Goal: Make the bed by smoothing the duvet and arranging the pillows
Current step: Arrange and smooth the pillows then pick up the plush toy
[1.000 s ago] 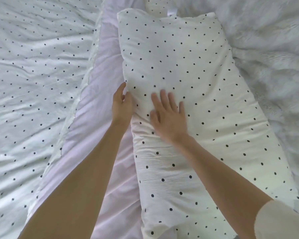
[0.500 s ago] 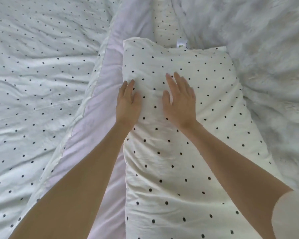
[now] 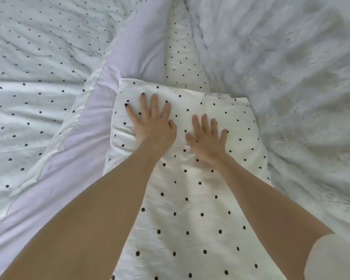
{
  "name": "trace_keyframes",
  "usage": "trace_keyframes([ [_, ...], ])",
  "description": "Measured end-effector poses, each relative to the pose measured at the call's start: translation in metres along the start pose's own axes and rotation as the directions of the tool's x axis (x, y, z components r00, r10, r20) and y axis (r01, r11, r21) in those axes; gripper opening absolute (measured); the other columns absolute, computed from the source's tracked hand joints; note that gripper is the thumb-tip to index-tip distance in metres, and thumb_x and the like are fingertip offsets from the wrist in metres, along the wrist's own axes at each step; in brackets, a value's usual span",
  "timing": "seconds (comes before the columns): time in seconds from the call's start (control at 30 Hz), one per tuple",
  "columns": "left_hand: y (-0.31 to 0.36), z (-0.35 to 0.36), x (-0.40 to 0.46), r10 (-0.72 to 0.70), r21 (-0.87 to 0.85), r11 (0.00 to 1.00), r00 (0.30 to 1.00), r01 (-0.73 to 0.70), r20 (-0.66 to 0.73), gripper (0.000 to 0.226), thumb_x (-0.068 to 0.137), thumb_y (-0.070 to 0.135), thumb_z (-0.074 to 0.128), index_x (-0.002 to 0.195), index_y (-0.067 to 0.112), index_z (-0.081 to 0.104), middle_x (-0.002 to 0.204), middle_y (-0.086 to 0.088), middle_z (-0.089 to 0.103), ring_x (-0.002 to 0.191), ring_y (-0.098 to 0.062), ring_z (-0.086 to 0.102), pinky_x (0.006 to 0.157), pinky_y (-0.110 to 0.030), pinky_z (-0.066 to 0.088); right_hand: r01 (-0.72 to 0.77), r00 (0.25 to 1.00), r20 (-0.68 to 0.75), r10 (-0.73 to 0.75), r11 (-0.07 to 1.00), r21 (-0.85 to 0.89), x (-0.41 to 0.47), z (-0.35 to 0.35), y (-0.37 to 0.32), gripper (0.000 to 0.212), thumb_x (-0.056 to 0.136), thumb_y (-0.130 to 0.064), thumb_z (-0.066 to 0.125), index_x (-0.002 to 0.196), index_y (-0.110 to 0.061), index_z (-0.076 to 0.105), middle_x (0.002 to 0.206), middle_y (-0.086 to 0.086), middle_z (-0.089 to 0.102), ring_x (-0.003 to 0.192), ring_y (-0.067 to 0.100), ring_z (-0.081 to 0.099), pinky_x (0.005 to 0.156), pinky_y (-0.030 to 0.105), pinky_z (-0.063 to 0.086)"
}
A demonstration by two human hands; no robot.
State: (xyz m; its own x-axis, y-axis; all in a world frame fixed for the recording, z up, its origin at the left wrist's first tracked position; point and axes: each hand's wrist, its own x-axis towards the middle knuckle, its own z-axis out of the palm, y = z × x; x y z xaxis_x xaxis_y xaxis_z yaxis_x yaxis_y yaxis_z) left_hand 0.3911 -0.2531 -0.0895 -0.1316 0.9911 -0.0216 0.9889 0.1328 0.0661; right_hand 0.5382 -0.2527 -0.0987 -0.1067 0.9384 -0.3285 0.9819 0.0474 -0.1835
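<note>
A long white pillow with black dots (image 3: pixel 190 199) lies lengthwise in front of me. My left hand (image 3: pixel 153 122) presses flat on its far left part, fingers spread and straight. My right hand (image 3: pixel 207 141) presses flat beside it, a little nearer to me, fingers also straight. A second dotted pillow (image 3: pixel 182 63) shows beyond the first one's far end. The white dotted duvet (image 3: pixel 38 98) covers the left side, wrinkled, with its pale lilac underside (image 3: pixel 85 154) folded back along the pillow.
A white fluffy blanket (image 3: pixel 291 77) fills the right side, touching the pillow's right edge. My white sleeve (image 3: pixel 335 257) shows at the bottom right corner.
Both hands slid further along the pillow toward its far end. My left hand moved from the pillow's left edge onto its top and spread flat. The view tilted forward.
</note>
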Motion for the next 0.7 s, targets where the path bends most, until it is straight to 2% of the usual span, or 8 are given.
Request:
trace_keyframes([
  [0.07, -0.004, 0.004, 0.014, -0.057, 0.012, 0.998, 0.998, 0.057, 0.023, 0.055, 0.093, 0.041, 0.015, 0.147, 0.033, 0.011, 0.159, -0.002, -0.001, 0.144, -0.033, -0.009, 0.106, -0.068, -0.004, 0.077, 0.967, -0.244, -0.074, 0.997, 0.002, 0.019, -0.016, 0.012, 0.058, 0.093, -0.043, 0.023, 0.148, -0.033, 0.011, 0.160, 0.000, 0.004, 0.146, 0.025, 0.000, 0.113, 0.056, -0.003],
  [0.13, -0.002, 0.004, 0.025, -0.064, 0.020, 0.998, 0.998, 0.064, 0.015, 0.055, 0.091, 0.042, 0.013, 0.146, 0.034, 0.013, 0.158, -0.002, 0.002, 0.144, -0.034, -0.006, 0.104, -0.069, -0.003, 0.011, 0.864, -0.503, -0.017, 1.000, -0.014, 0.030, -0.035, 0.034, 0.056, 0.093, -0.040, 0.023, 0.148, -0.030, 0.018, 0.158, 0.003, 0.015, 0.145, 0.028, 0.010, 0.113, 0.055, 0.000],
  [0.17, -0.002, 0.005, 0.026, -0.059, 0.033, 0.998, 0.998, 0.059, 0.011, 0.055, 0.091, 0.043, 0.012, 0.146, 0.034, 0.012, 0.158, -0.002, 0.003, 0.144, -0.034, -0.005, 0.104, -0.069, -0.002, -0.006, 0.878, -0.479, -0.004, 1.000, -0.021, 0.033, -0.040, 0.045, 0.055, 0.094, -0.038, 0.022, 0.149, -0.030, 0.014, 0.159, 0.003, 0.012, 0.146, 0.027, 0.008, 0.113, 0.054, -0.001],
  [0.27, 0.000, 0.002, 0.030, -0.062, 0.030, 0.998, 0.996, 0.060, 0.071, 0.056, 0.092, 0.045, 0.011, 0.147, 0.036, 0.007, 0.159, -0.001, -0.001, 0.144, -0.032, -0.007, 0.106, -0.068, -0.002, -0.050, 0.998, -0.028, 0.049, 0.997, -0.050, 0.033, -0.029, 0.074, 0.054, 0.098, -0.041, 0.016, 0.149, -0.033, 0.000, 0.160, -0.004, -0.005, 0.146, 0.021, -0.008, 0.116, 0.053, -0.005],
  [0.33, -0.001, -0.006, 0.034, -0.086, 0.004, 0.996, 0.994, 0.086, 0.065, 0.055, 0.093, 0.044, 0.014, 0.147, 0.034, 0.010, 0.159, -0.002, -0.001, 0.145, -0.032, -0.008, 0.106, -0.068, -0.004, -0.049, 0.997, -0.067, 0.048, 0.999, -0.009, 0.038, -0.036, 0.076, 0.054, 0.098, -0.040, 0.019, 0.149, -0.032, 0.005, 0.160, -0.002, -0.002, 0.146, 0.022, -0.006, 0.115, 0.055, -0.004],
  [0.47, 0.017, -0.017, 0.017, 0.039, 0.055, 0.998, 0.994, -0.034, -0.102, 0.054, 0.091, 0.042, 0.025, 0.143, 0.028, 0.028, 0.157, -0.004, 0.014, 0.145, -0.033, 0.003, 0.107, -0.068, 0.000, -0.027, 0.864, -0.503, 0.033, 0.999, 0.018, 0.012, -0.033, 0.066, 0.054, 0.093, -0.037, 0.026, 0.145, -0.024, 0.029, 0.154, 0.007, 0.027, 0.143, 0.030, 0.017, 0.110, 0.061, 0.007],
  [0.57, 0.015, -0.006, 0.010, 0.116, 0.118, 0.986, 0.993, -0.118, 0.017, 0.058, 0.090, 0.055, 0.018, 0.145, 0.036, 0.020, 0.158, 0.001, 0.008, 0.145, -0.031, -0.001, 0.107, -0.068, 0.001, -0.087, 0.955, -0.284, 0.088, 0.996, 0.018, -0.011, -0.005, 0.064, 0.053, 0.094, -0.045, 0.014, 0.146, -0.040, 0.011, 0.159, -0.003, 0.009, 0.146, 0.028, 0.000, 0.110, 0.064, 0.001],
  [0.7, 0.008, 0.000, 0.040, 0.033, 0.057, 0.997, 0.986, -0.042, 0.161, 0.064, 0.088, 0.066, 0.013, 0.147, 0.042, 0.005, 0.159, 0.004, -0.006, 0.144, -0.029, -0.014, 0.104, -0.069, -0.009, -0.097, 0.994, -0.037, 0.100, 0.993, 0.070, 0.039, -0.021, 0.076, 0.051, 0.095, -0.048, 0.013, 0.144, -0.049, -0.001, 0.158, -0.014, -0.010, 0.145, 0.022, -0.014, 0.109, 0.064, -0.006],
])
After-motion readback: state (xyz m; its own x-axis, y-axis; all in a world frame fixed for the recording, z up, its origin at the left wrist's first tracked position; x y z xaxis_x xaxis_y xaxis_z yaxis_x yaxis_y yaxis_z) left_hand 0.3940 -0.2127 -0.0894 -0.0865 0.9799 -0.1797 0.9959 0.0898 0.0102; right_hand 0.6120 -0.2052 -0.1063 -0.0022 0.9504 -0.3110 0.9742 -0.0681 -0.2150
